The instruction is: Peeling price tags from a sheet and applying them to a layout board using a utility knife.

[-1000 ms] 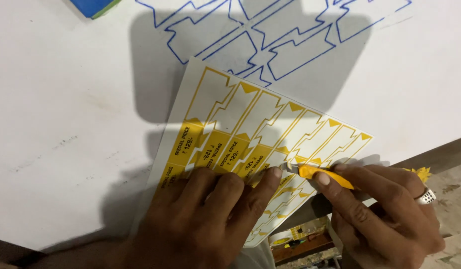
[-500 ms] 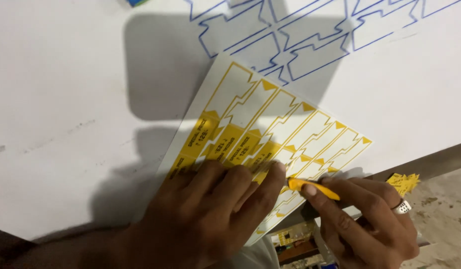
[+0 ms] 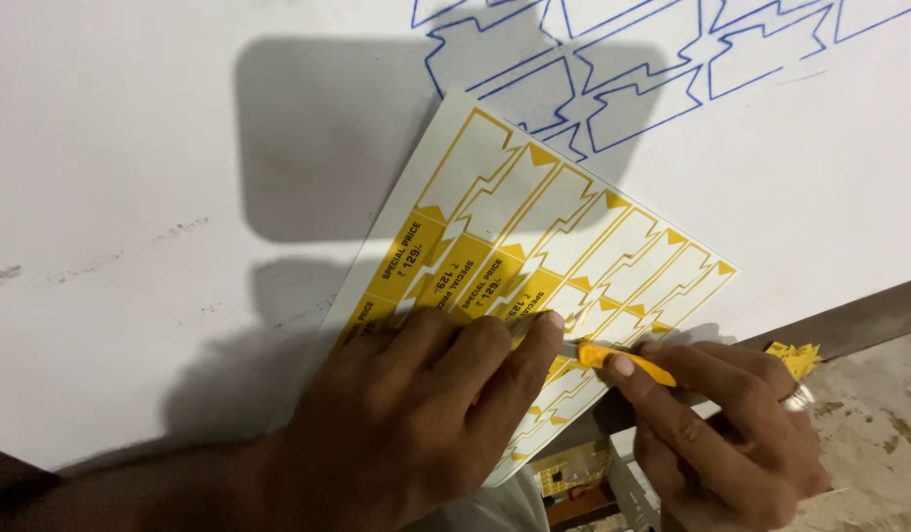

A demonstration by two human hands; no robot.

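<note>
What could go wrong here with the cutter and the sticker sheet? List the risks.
1. The left hand presses the sticker sheet with its fingertips right beside the tip of the yellow cutter; a slip could nick them.
2. The sheet's lower corner hangs past the table edge, unsupported, so it might flex or tear.
3. The right hand could steer the tip into a neighbouring sticker.

left hand [image 3: 416, 414] hiding sticker sheet [image 3: 554, 246] lower rows, blue outlines [image 3: 613, 79] cut off at top edge
</note>
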